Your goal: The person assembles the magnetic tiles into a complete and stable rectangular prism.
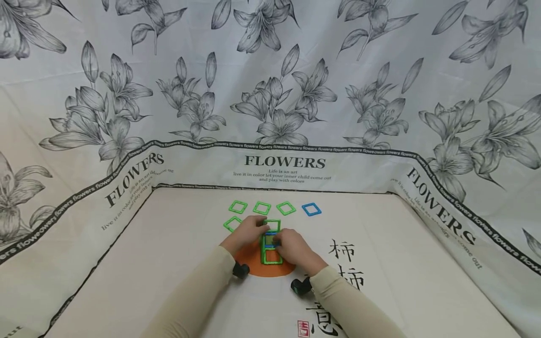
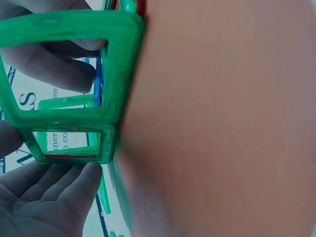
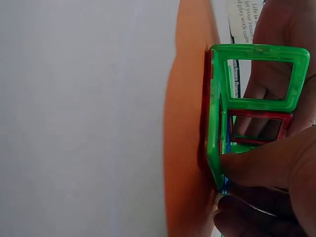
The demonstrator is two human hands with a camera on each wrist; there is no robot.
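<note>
A structure of see-through magnetic tiles (image 1: 272, 261), mostly green-framed with blue and red ones among them, stands on an orange round print. Its open square frames show close up in the left wrist view. My left hand (image 1: 249, 231) holds the structure's left side toward the far end, its fingers (image 2: 74, 192) against a green tile. From the right, my right hand (image 1: 294, 245) pinches a tile near the middle, the thumb (image 3: 256, 165) on the inner face and fingers beyond it. A red tile (image 3: 289, 127) sits within the structure. Some fingertips are hidden behind the frames.
Beyond the structure lie several flat green tiles (image 1: 262, 208) and one blue tile (image 1: 311, 209) in a row. Another green tile (image 1: 232, 224) lies just left of my left hand. Black brush-written characters mark the white cloth (image 1: 169, 244) at right. Flower-printed curtains enclose the table.
</note>
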